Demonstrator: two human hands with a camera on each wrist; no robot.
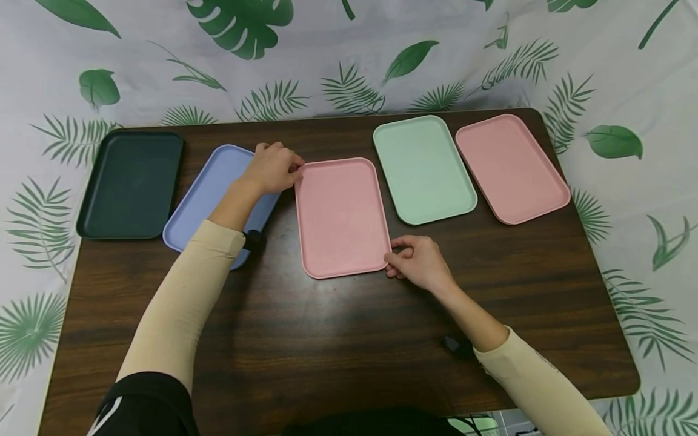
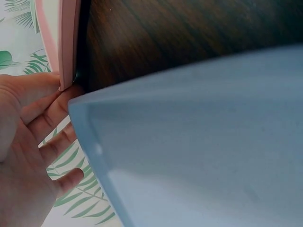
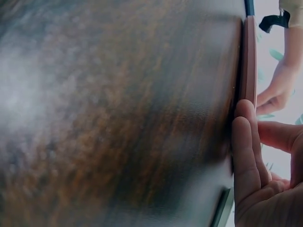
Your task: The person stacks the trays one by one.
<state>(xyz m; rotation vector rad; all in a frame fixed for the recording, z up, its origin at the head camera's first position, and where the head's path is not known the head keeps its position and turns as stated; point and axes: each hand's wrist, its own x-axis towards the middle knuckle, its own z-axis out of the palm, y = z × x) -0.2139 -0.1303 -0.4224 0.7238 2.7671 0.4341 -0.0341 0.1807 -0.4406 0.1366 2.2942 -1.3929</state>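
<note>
A pink tray lies in the middle of the table, its long sides running front to back. At its far left corner, my left hand pinches the rim between thumb and fingers; the left wrist view shows the pink rim in that pinch. My right hand pinches the near right corner, thumb above and fingers along the outer edge, as the right wrist view shows at the tray's side. Under my left forearm lies a tilted blue tray, partly hidden by the arm.
A dark green tray sits at the far left, close beside the blue one. Right of the middle are a mint green tray and a second pink tray, both slightly turned. The brown wood table meets a leaf-print cloth behind.
</note>
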